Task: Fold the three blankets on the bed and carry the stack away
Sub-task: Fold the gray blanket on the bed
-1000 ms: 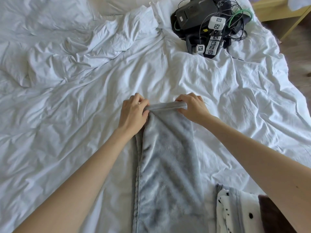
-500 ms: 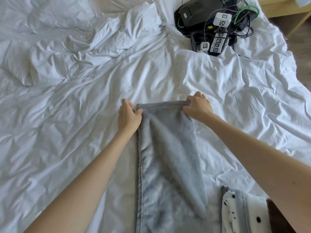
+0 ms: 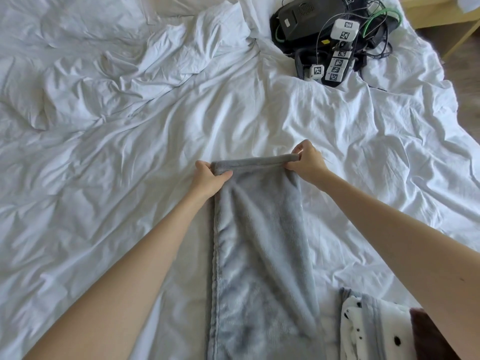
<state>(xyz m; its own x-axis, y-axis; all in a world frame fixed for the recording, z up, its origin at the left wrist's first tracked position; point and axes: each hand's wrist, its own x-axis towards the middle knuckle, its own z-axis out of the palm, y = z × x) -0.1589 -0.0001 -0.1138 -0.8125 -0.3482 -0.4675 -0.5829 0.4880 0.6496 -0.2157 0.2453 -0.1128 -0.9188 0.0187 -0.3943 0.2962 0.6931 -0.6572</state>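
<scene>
Centre of frame: the left hand [image 3: 209, 179] and right hand [image 3: 307, 165] each pinch a far corner of the long, folded grey fleece blanket [image 3: 259, 242], fingers closed on its edge. The blanket lies on the rumpled white bed sheet [image 3: 130, 126]. Lower right: a folded white black-spotted blanket [image 3: 374, 331].

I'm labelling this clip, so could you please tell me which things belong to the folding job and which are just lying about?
Job:
grey blanket, pinched at its far corners by left hand and right hand
spotted blanket
brown blanket

Lying about:
black device
tagged white blocks
cables
</scene>
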